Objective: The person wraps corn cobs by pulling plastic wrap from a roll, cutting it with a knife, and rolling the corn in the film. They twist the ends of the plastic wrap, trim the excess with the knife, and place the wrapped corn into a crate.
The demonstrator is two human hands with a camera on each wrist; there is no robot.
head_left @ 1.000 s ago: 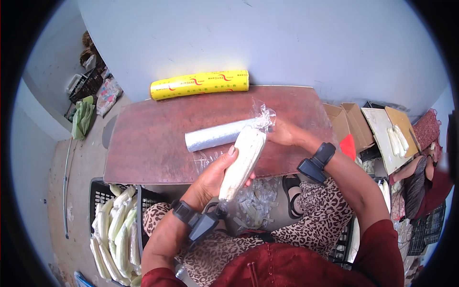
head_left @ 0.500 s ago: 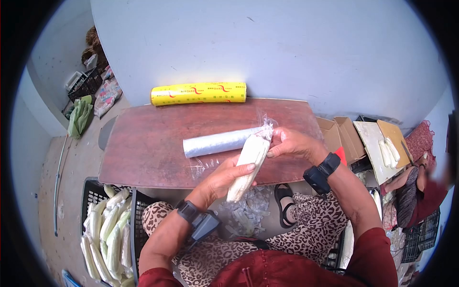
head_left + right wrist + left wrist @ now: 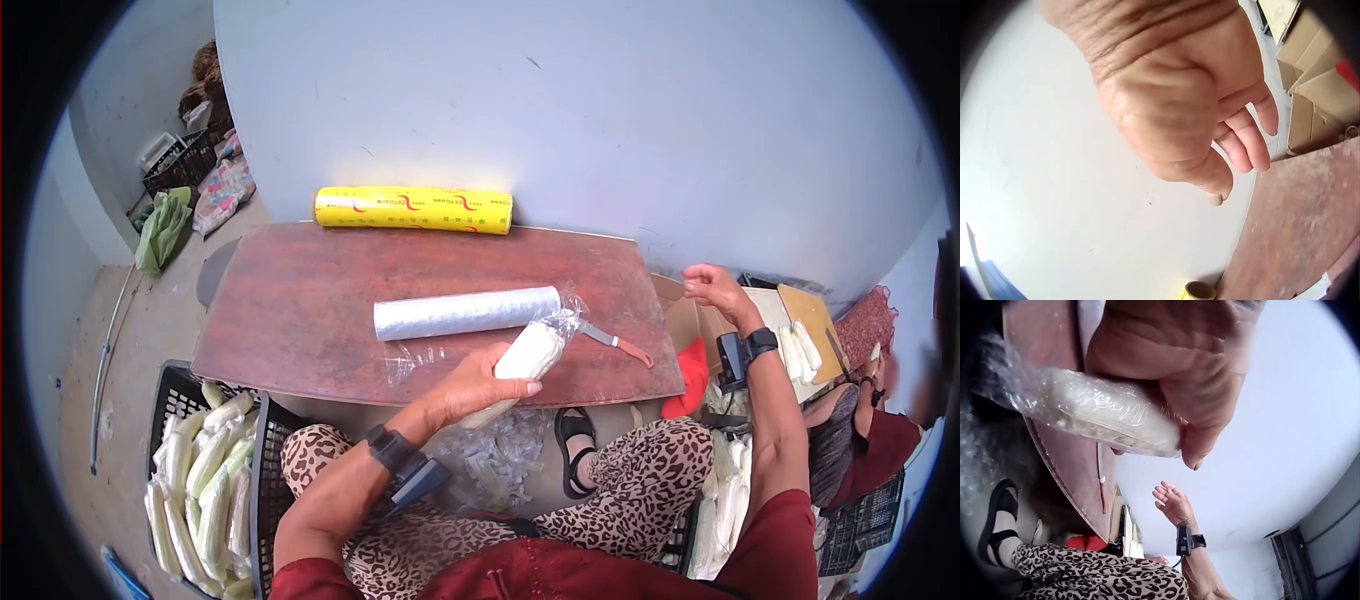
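Observation:
A pale ear of corn (image 3: pixel 531 352) in clear plastic film is gripped by my left hand (image 3: pixel 468 387), over the front part of the table. Film bunches loosely past the corn's far end. In the left wrist view, the thumb and fingers wrap around the corn (image 3: pixel 1107 412) and the film looks smooth along it. My right hand (image 3: pixel 720 290) is raised beyond the table's right side, fingers loosely bent and holding nothing. A roll of clear film (image 3: pixel 465 312) lies just behind the corn. Right of the corn is a knife (image 3: pixel 632 351) with a reddish handle.
A yellow printed roll (image 3: pixel 413 209) lies at the table's back edge by the wall. Black crates (image 3: pixel 263 500) with wrapped corn flank my legs. Plastic scraps (image 3: pixel 495 465) litter the floor. At right are a red bag (image 3: pixel 689 380), a cardboard box (image 3: pixel 708 325) and another person (image 3: pixel 880 445).
My right hand has left the corn's film end and moved right and up, uncovering the knife. My left hand still holds the corn, now slightly lower. The head view has shifted.

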